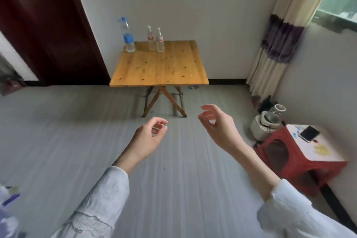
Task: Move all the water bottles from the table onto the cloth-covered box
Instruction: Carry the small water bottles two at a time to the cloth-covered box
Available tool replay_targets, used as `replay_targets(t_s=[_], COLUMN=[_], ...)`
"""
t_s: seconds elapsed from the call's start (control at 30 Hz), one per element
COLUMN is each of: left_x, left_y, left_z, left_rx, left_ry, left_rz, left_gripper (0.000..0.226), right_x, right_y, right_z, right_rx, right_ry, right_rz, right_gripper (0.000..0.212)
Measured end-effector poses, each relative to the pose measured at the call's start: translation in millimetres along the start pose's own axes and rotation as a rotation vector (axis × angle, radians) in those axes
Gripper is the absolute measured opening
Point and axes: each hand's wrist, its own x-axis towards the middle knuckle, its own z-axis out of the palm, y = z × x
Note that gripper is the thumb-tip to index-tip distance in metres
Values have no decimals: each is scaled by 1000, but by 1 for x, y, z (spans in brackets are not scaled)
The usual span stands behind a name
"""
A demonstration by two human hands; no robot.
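Note:
Three clear water bottles stand upright along the far edge of a wooden folding table (158, 69). The tallest, a blue-labelled bottle (127, 35), is at the far left corner. Two smaller red-labelled bottles stand side by side near the middle, one on the left (151, 39) and one on the right (160, 40). My left hand (148, 137) and my right hand (216, 121) hover over the floor well short of the table, fingers loosely curled, holding nothing. No cloth-covered box is plainly in view.
A red plastic stool (289, 152) at the right carries a white sheet and a phone (309, 133). Behind it sits a white appliance with a glass jar (268, 121). A striped curtain (280, 40) hangs right; a dark red door (48, 25) left. Grey floor (77, 121) lies between.

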Motion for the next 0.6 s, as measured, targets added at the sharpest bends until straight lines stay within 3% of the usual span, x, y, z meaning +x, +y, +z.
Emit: replay_targets(t_s=[0.23, 0.6], left_x=[147, 418], left_y=[-69, -116], left_z=[-59, -120], left_rx=[-7, -58], left_ry=[121, 68], left_rz=[-50, -32], left_gripper=[11, 12], right_x=[175, 447], right_y=[2, 9], right_z=[81, 140], right_rx=[13, -31], right_ry=[-126, -77], right_rz=[-78, -74], right_gripper=[28, 32])
